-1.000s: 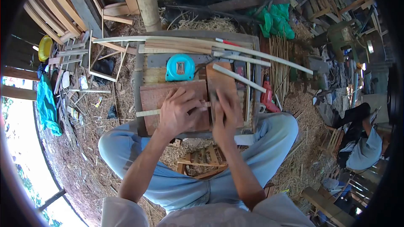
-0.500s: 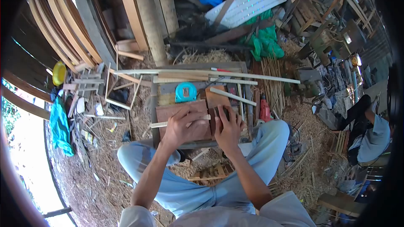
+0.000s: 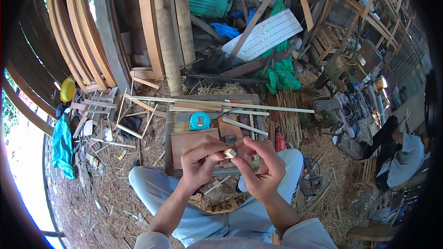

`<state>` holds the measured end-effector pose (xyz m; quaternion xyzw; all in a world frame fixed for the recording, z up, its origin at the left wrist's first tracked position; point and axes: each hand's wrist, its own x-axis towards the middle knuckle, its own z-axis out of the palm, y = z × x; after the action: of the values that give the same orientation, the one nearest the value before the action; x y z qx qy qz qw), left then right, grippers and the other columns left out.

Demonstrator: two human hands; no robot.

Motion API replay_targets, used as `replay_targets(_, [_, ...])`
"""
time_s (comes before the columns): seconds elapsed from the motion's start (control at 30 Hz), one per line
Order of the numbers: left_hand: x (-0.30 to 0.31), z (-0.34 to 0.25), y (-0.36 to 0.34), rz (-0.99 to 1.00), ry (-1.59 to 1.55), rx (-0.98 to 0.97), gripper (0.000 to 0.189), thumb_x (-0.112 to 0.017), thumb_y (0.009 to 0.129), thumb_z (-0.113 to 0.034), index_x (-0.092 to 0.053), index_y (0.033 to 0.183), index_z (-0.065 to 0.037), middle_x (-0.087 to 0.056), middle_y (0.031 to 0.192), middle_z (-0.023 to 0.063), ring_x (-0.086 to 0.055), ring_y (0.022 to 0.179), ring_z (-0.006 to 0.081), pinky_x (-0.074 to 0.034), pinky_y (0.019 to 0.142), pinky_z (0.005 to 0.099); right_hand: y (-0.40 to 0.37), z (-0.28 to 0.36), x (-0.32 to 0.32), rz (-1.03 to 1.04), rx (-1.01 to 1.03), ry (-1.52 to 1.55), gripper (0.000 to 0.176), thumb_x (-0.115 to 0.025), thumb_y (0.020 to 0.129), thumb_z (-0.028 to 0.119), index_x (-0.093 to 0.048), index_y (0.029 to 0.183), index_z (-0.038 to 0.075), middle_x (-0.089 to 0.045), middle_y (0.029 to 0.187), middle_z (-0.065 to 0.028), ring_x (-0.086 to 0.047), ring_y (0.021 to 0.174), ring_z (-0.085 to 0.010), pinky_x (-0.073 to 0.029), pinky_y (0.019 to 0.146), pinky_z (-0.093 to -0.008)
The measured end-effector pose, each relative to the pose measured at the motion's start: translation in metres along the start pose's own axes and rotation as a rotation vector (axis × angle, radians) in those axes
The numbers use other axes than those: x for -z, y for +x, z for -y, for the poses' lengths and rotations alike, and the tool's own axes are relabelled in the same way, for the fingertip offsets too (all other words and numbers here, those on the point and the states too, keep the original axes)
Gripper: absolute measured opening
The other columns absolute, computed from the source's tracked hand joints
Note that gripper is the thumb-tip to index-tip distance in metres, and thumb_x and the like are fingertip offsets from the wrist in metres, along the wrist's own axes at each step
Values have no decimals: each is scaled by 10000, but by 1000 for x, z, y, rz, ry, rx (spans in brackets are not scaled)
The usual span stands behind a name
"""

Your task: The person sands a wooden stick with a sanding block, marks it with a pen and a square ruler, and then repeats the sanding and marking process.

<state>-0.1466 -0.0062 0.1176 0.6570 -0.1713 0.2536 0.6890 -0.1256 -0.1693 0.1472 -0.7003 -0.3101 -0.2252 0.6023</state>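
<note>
My left hand [image 3: 200, 162] is closed around a thin pale wooden stick [image 3: 229, 153], whose squared end points up toward me. Close beside that end is my right hand [image 3: 265, 168], thumb tip right at the wood and fingers curled; I cannot tell what lies between them. Both hands are raised over the near side of a low wooden work table [image 3: 168, 157]. Beneath them lies a reddish-brown board [image 3: 182, 145]. A turquoise tape measure [image 3: 200, 121] rests just beyond the board, with an orange-brown wood piece [image 3: 229, 128] to its right.
Long wooden strips [image 3: 277, 108] cross the table's far side, one overhanging to the right. A red power tool [image 3: 280, 140] stands right of the table. Wood shavings [image 3: 106, 212] cover the ground. Another person [image 3: 406, 157] sits at the far right. Tall curved planks [image 3: 76, 27] lean at the back left.
Both hands have lifted toward me from the board, and the stick has turned so its end faces up. My right hand has come from the table to the stick's end. The view has tilted up.
</note>
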Motion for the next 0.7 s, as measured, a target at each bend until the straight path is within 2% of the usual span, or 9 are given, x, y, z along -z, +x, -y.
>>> replay_targets(0.03, [-2,3,3,0,75,-99,310,-667,973,-263,-726,1024,37,-701,894,126,-653,689,132,-522,580,246,0,2,0,-14,12,16,426,-835,778,17,-668,1165,-45,-719,999,-135,-580,766,-153,-475,688,-274])
replay_targets(0.17, [-8,-3,-2,14,-57,-29,352,-629,1001,-303,-720,1023,37,-692,848,102,-645,664,109,-500,547,235,-1,7,4,-33,81,-8,437,-862,755,42,-675,1141,-44,-704,1012,-131,-607,813,-174,-480,694,-288])
replay_targets(0.23, [-6,-4,-7,104,-263,163,369,-581,1030,-312,-700,1053,37,-681,834,86,-632,634,93,-467,505,225,0,13,2,-49,63,5,450,-877,724,42,-696,1131,-16,-707,995,-117,-626,820,-197,-487,705,-309])
replay_targets(0.27, [-5,-4,-8,105,-262,162,369,-581,1030,-312,-700,1053,37,-681,834,86,-632,634,93,-467,505,225,0,15,2,-65,43,14,464,-892,693,43,-716,1121,12,-711,978,-102,-645,827,-219,-494,716,-329])
replay_targets(0.33, [-5,-5,-11,162,-427,304,403,-549,1030,-386,-616,1021,12,-671,815,152,-626,608,147,-482,494,266,1,17,3,-60,30,21,469,-895,690,48,-719,1123,19,-707,980,-97,-645,839,-219,-491,713,-329])
replay_targets(0.4, [-8,-7,-12,159,-462,336,409,-547,1032,-383,-620,1040,20,-670,824,159,-619,592,147,-479,485,261,0,16,4,-50,14,30,473,-898,687,54,-721,1125,26,-704,981,-92,-644,851,-219,-487,710,-328])
replay_targets(0.47, [-11,-8,-11,157,-497,364,416,-544,1034,-379,-623,1060,29,-668,832,167,-613,575,147,-476,477,257,1,12,6,-22,66,16,456,-883,728,50,-680,1126,-43,-686,1011,-128,-631,864,-188,-486,691,-296])
replay_targets(0.53, [-14,-9,-10,214,-656,332,413,-504,1067,-314,-656,1157,60,-668,804,95,-601,606,92,-446,476,232,0,11,7,-10,81,-18,454,-884,730,52,-682,1126,-41,-685,1005,-128,-633,855,-186,-483,687,-300])
replay_targets(0.7, [-13,-8,-17,223,-538,363,409,-489,1073,-301,-649,1183,59,-680,855,113,-624,655,115,-471,514,238,4,8,8,-9,102,-39,492,-891,727,53,-674,1162,-26,-682,981,-121,-639,822,-177,-462,656,-297])
